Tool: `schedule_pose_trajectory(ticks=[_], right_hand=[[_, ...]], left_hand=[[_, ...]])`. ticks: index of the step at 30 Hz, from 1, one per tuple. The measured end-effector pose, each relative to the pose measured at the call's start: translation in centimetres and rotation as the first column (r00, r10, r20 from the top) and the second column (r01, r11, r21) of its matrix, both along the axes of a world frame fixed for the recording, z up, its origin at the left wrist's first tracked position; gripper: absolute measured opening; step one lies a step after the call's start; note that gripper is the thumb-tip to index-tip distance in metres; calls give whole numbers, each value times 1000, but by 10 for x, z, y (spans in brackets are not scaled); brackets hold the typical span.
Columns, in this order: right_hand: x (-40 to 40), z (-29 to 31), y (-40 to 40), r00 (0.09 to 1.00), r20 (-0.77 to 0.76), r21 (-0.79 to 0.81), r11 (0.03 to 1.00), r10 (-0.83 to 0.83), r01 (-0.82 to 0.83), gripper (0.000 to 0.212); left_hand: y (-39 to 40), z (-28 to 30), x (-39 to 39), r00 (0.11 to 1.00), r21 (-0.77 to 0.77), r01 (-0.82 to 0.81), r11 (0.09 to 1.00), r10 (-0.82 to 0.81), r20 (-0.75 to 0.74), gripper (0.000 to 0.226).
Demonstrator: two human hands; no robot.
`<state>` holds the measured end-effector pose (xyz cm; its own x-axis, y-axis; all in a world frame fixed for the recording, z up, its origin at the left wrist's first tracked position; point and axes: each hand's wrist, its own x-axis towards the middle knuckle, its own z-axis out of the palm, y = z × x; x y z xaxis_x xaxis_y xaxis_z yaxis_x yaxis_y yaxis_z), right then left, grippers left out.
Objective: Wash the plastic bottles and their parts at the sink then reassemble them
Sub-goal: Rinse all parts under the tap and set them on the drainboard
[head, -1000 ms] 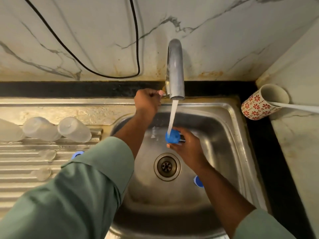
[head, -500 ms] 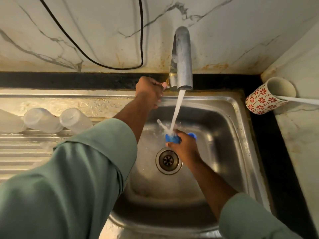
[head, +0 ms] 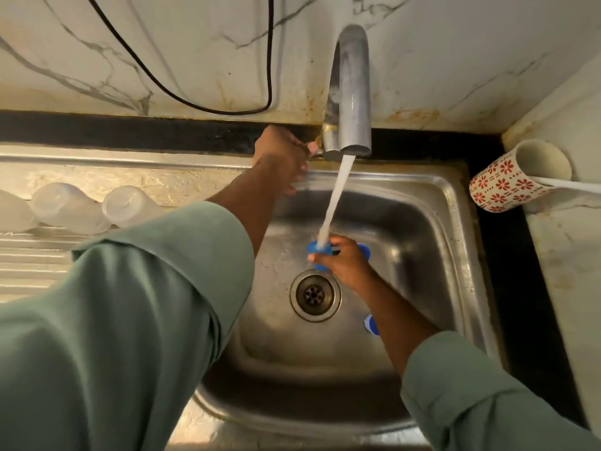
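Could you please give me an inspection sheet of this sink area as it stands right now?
Surface: steel sink, wet, water running from the tap; ribbed drainboard on the left.
Job's things: blue cap under the stream; another blue part on the basin floor; clear bottles lying on the drainboard.
Clutter: red-patterned mug on its side on the right counter, a white handle sticking out.
Grippers: left hand grips the tap handle; right hand holds the blue cap.
Cables: black cable looping down the marble wall.
Surroundings: marble wall, stained near the tap.
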<state>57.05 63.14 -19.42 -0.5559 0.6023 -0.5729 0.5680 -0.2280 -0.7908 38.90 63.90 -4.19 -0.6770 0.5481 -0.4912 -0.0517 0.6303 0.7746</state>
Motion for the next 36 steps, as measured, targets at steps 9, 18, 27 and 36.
schedule_pose_trajectory(ticks=[9,18,27,36], right_hand=[[-14,-19,-6,991,-6,52,990,-132,132,44],[-21,-16,6,995,56,-44,995,87,-85,28],[-45,-16,-2,927,225,-129,934,-301,335,27],[-36,-13,-10,891,117,-503,747,-439,435,20]], left_hand=[[2,1,-4,1000,-24,17,1000,-18,-1,19],[1,0,-2,994,-29,61,998,-64,-90,7],[4,-4,-4,993,-42,67,997,-71,-97,13],[5,-3,-7,993,-50,71,996,-75,-90,13]])
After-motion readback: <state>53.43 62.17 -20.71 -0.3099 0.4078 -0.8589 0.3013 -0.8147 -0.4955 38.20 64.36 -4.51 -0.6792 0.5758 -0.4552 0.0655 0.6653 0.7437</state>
